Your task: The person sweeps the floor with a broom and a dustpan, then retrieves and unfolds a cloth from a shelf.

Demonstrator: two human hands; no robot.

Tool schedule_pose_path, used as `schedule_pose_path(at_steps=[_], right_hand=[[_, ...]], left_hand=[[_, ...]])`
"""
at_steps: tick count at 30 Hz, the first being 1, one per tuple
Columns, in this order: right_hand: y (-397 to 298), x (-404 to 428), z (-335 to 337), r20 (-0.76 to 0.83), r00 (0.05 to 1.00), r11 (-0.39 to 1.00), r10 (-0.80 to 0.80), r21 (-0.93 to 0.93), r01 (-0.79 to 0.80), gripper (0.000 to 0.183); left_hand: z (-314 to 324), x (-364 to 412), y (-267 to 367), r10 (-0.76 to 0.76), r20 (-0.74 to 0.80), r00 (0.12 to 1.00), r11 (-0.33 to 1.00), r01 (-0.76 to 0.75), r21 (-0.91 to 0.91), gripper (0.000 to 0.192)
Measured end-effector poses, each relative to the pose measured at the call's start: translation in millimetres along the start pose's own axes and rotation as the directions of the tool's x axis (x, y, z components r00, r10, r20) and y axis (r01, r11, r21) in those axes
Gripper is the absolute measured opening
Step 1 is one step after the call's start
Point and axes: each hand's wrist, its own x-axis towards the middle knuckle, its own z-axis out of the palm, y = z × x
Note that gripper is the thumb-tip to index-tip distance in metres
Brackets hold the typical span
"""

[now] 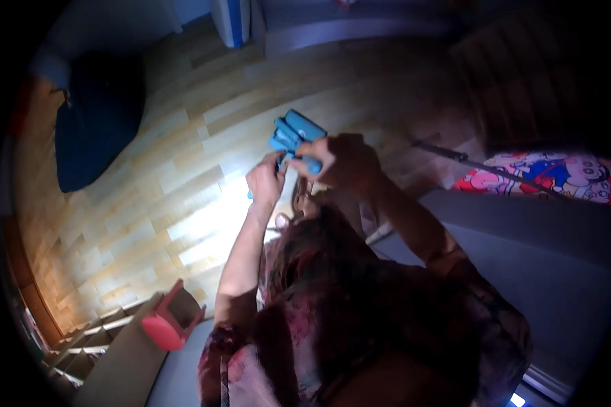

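Note:
A light blue handheld tool [305, 126] is held out over the wood floor, with a wide cylinder beside a narrower part; its exact kind is unclear. My right hand [349, 160] grips it, and a rounded blue end [312, 165] sticks out by the fingers. Close beside it, my left hand [266, 180] is closed around a blue piece, part of which shows below the palm. Whether both blue pieces are joined is hidden by my fingers. My feet in sandals [303, 196] are partly visible below the hands.
A dark blue bean bag or cloth heap [96, 137] lies at left. Lower left, a red stool [165, 325] rests by a compartmented shelf [89, 351]. At right are a grey sofa-like surface [514, 244], a cartoon-printed item [585, 175] and a thin dark pole [489, 170].

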Motion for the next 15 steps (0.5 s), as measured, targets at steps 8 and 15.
schedule_pose_path(at_steps=[8,15], right_hand=[[32.0,105.3,47.9,0.226,0.958,0.974,-0.175,0.179,0.136,0.025],[55.3,190.5,22.5,0.221,0.947,0.952,-0.231,0.254,0.172,0.029]], left_hand=[[0.7,69.6,-26.7,-0.008,-0.039,0.999,0.985,0.002,-0.171,0.007],[-5.9,158.4,-24.5,0.007,-0.044,0.999,0.994,-0.003,0.109,0.021]])
